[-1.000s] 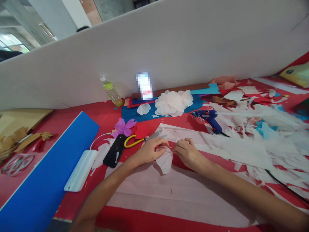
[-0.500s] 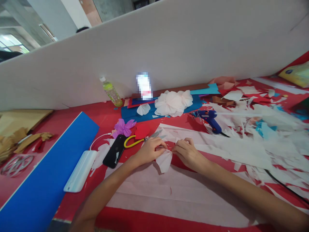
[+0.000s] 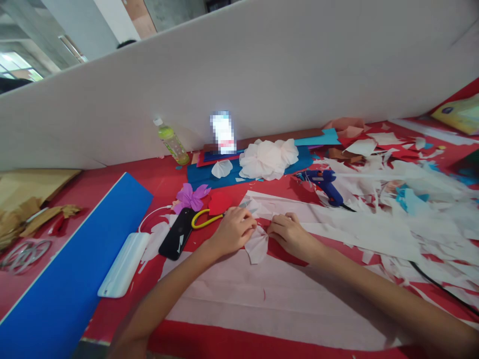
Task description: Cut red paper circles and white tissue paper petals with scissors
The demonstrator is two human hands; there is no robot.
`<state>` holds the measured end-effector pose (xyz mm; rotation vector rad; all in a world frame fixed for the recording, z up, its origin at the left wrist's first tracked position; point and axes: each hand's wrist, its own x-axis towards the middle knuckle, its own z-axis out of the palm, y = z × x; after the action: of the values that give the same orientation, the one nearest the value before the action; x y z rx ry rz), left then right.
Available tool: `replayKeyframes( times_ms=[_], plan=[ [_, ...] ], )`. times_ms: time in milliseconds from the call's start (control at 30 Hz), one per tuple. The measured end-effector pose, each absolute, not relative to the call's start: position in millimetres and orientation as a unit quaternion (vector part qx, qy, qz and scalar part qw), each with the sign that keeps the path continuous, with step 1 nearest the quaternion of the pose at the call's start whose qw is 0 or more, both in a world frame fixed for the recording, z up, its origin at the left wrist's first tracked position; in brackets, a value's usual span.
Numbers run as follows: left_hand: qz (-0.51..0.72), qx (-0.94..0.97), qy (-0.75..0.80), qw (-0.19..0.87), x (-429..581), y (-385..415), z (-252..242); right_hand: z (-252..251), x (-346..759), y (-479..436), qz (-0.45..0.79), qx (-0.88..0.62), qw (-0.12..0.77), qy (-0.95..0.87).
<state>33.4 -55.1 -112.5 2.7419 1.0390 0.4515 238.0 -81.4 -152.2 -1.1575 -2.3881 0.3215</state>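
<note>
A small white paper petal [image 3: 257, 247] hangs between my hands, its pleated top pinched and its lower edge fanned out. My left hand [image 3: 234, 228] is closed on its upper left side, fingertips together. From the right, my right hand [image 3: 290, 233] pinches the petal's upper right edge. Beneath them lies a wide sheet of pale paper [image 3: 284, 304]. Scissors with yellow handles [image 3: 205, 219] lie just left of my left hand, their blades mostly hidden behind it. A red paper piece [image 3: 220, 203] rests beside them.
A blue glue gun [image 3: 324, 185] lies right of my hands, near many white paper scraps [image 3: 441, 229]. White paper flowers [image 3: 267, 159] sit at the back. Leftward are a black phone [image 3: 177, 234], a white power bank [image 3: 124, 265], a purple flower [image 3: 191, 197], a blue board [image 3: 78, 259] and a bottle [image 3: 172, 143].
My left hand has rolled over slightly at the petal's top, its fingers now curled closer together. The petal has shifted a little to the right. My right hand has barely moved.
</note>
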Motion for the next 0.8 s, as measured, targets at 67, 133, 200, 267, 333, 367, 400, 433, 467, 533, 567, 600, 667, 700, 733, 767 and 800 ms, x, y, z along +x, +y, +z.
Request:
replayKeyframes(
  times_ms=[67,133,200,267,333,367,400,433,467,533,567,600,667,700,733,767,800],
  plan=[
    [0.131,0.937,0.318,0.056,35,-57,-114,-151,237,-82,0.109,-0.425,0.224,-0.87],
    [0.113,0.948,0.296,0.038,36,-59,-117,-150,237,-83,0.095,-0.424,0.22,-0.873],
    [0.1,0.951,0.289,0.033,37,-58,-120,-149,236,-84,0.085,-0.425,0.218,-0.874],
    [0.096,0.952,0.289,0.039,37,-57,-123,-149,236,-84,0.081,-0.429,0.218,-0.873],
    [0.096,0.95,0.293,0.048,37,-55,-125,-150,235,-84,0.081,-0.434,0.215,-0.871],
    [0.097,0.949,0.295,0.052,36,-55,-125,-150,235,-84,0.083,-0.436,0.214,-0.87],
    [0.098,0.948,0.296,0.054,36,-54,-126,-150,235,-84,0.085,-0.437,0.212,-0.87],
    [0.1,0.948,0.298,0.056,36,-53,-126,-150,235,-84,0.089,-0.438,0.21,-0.87],
    [0.101,0.947,0.299,0.057,35,-52,-126,-150,235,-83,0.092,-0.438,0.209,-0.87],
    [0.104,0.946,0.302,0.057,35,-51,-127,-150,235,-82,0.098,-0.436,0.206,-0.871],
    [0.105,0.945,0.304,0.057,35,-50,-127,-150,235,-82,0.1,-0.435,0.205,-0.871],
    [0.105,0.945,0.305,0.06,35,-50,-127,-149,236,-82,0.101,-0.434,0.204,-0.872],
    [0.102,0.944,0.305,0.069,35,-48,-127,-149,236,-81,0.104,-0.433,0.202,-0.872],
    [0.1,0.944,0.305,0.074,35,-48,-127,-149,236,-80,0.107,-0.432,0.201,-0.872],
    [0.097,0.944,0.305,0.078,35,-47,-127,-148,236,-80,0.111,-0.431,0.201,-0.872],
    [0.096,0.943,0.307,0.081,35,-47,-128,-148,236,-80,0.117,-0.431,0.201,-0.872],
    [0.096,0.942,0.31,0.083,36,-47,-128,-148,237,-79,0.124,-0.431,0.202,-0.871]
  ],
)
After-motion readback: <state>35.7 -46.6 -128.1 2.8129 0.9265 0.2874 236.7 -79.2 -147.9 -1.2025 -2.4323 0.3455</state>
